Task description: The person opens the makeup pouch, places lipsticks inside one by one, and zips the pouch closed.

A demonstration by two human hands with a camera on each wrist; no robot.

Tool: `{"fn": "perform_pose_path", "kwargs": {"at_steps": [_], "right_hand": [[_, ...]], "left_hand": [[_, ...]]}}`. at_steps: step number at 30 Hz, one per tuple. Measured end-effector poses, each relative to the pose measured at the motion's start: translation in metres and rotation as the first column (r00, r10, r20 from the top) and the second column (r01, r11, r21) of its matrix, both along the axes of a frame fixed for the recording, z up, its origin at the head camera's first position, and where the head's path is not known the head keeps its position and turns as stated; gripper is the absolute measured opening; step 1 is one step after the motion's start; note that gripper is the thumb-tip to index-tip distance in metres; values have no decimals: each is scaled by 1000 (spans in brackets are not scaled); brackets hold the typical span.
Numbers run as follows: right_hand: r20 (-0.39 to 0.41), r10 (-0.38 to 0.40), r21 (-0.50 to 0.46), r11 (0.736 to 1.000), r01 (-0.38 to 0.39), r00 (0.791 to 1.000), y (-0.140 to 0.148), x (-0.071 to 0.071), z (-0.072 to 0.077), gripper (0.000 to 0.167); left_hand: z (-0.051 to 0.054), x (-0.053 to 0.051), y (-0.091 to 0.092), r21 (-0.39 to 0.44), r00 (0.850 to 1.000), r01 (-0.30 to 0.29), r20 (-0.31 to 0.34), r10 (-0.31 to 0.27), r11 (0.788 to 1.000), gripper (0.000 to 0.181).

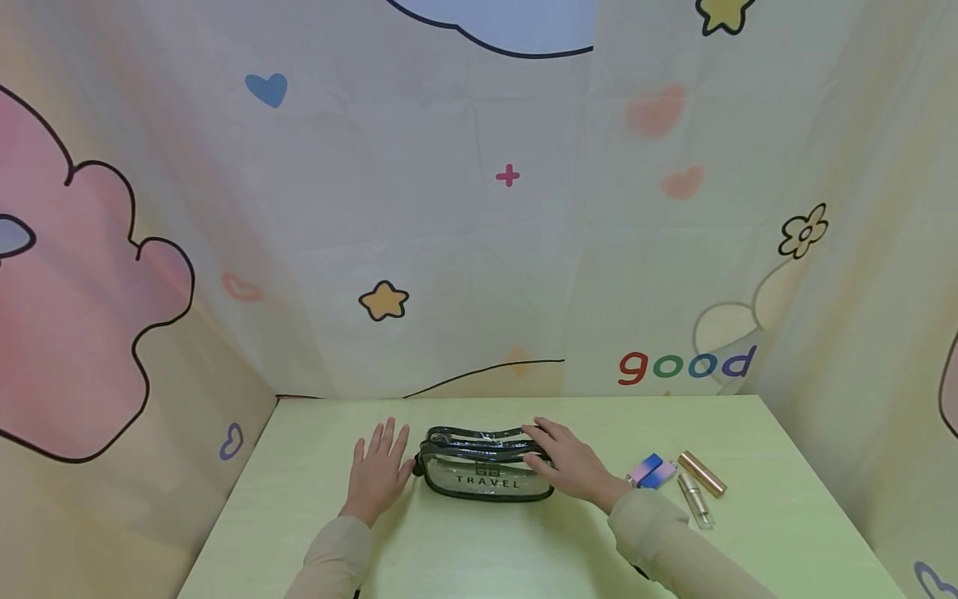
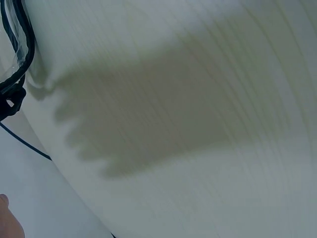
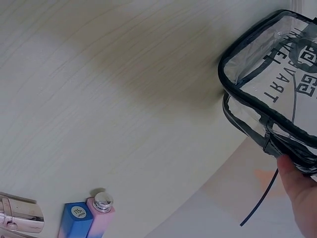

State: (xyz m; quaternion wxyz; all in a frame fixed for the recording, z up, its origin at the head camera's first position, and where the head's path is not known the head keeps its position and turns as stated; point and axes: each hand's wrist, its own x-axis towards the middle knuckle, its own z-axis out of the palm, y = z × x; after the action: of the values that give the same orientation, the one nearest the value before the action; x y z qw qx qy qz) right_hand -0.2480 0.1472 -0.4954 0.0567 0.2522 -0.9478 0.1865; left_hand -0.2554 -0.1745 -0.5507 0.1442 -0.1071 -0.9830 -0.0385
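Observation:
A clear travel pouch (image 1: 486, 478) with black piping and "TRAVEL" lettering stands on the table. To its left is my left hand (image 1: 377, 478), palm down with fingers spread and the thumb close to the pouch's left end. This hand holds nothing, and its shadow falls on the tabletop in the left wrist view. My right hand (image 1: 572, 462) rests at the pouch's upper right end, fingers extended over the top edge and thumb toward the front. In the right wrist view, a digit touches the black zipper edge of the pouch (image 3: 267, 74); the other fingers are hidden there.
Right of the pouch, near my right sleeve, lie a blue-and-pink box-shaped item (image 1: 653, 472), a gold tube (image 1: 702, 474) and a clear-ended tube (image 1: 695, 500). A printed curtain (image 1: 464, 208) hangs behind the pale table (image 1: 479, 557).

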Motion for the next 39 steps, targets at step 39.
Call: {"fn": "perform_pose_path", "kwargs": {"at_steps": [39], "right_hand": [[-56,28,-168,985,-37,998,14,3,-15,44]], "left_hand": [[-1,1,8,228,987,86,110,-113,970,77]]}}
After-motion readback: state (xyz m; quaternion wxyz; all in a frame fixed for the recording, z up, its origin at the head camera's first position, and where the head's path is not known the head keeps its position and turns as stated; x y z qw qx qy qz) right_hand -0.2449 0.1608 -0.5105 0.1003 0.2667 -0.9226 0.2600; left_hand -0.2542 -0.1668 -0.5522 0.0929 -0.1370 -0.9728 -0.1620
